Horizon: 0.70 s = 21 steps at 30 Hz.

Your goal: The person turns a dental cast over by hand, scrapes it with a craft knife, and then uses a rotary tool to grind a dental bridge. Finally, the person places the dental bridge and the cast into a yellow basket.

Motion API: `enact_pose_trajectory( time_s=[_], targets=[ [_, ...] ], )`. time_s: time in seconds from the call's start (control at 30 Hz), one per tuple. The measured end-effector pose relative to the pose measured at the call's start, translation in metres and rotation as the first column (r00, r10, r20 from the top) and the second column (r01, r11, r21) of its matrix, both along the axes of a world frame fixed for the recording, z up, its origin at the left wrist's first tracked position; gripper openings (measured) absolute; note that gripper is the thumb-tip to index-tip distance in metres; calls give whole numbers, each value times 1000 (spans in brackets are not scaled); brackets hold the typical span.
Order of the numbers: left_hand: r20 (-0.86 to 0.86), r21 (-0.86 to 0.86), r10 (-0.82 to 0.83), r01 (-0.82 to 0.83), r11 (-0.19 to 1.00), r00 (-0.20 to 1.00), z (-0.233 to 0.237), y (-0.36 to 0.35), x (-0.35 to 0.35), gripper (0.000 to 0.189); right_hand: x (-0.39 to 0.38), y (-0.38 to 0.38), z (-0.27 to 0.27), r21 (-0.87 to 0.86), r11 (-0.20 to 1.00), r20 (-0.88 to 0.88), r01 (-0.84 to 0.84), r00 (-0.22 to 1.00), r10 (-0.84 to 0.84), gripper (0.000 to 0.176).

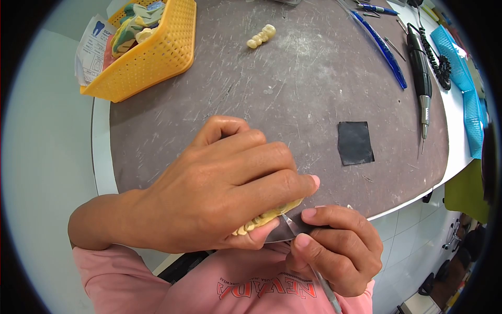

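My left hand [225,183] is wrapped round a yellowish dental cast [256,222], its fingers over the top and the thumb underneath. Much of the cast is hidden by the fingers; a row of teeth shows along its lower left edge. Between the fingers and thumb of my right hand [340,246] is a slim knife-like hand tool [325,290] with a pale handle. Its pointed metal blade meets the right part of the cast, near the teeth. Both hands are close to the table's front edge, in front of my chest.
On the scratched brown table mat [209,78] lie a tooth-coloured dental bridge [261,36] and a black square sheet [355,143]. A yellow basket [151,63] holds casts and papers. At right are a dental handpiece [420,73], a long blue tool [380,47] and blue baskets [455,60].
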<state>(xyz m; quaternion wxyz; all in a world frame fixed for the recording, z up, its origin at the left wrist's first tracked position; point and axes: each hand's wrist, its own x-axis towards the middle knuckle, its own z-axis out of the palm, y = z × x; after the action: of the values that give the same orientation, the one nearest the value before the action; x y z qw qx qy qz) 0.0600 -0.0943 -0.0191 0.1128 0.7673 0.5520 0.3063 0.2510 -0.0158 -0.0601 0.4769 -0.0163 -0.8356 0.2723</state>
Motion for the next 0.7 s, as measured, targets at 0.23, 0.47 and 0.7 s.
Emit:
enact_pose_trajectory(
  time_s=[0.23, 0.47, 0.7],
  targets=[
    [-11, -6, 6, -6, 1000, 1000, 4, -1, 0, 38, 11, 0, 7, -40, 998, 63, 46, 997, -44, 14],
    [372, 25, 89, -106, 994, 924, 22, -11, -10, 26, 27, 65, 63, -169, 961, 246, 221, 953, -177, 17],
    [11, -224, 169, -162, 961, 986, 47, -10, -16, 19, -23, 115, 107, -105, 989, 711, 103, 703, 2, 25]
  ],
)
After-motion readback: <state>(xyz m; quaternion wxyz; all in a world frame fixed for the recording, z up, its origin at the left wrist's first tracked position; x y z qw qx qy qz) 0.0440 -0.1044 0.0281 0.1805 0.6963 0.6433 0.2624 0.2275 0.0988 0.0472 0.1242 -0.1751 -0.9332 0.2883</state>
